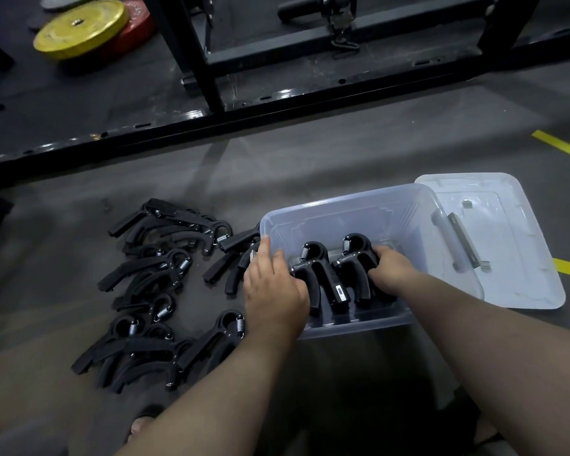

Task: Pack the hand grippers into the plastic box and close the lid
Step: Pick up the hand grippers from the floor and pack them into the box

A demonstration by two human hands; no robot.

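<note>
Our left hand and right hand each clasp a black hand gripper inside the clear plastic box, left gripper, right gripper. Our fingertips are hidden beneath them. More grippers lie left on the grey floor; the lid lies right.
</note>
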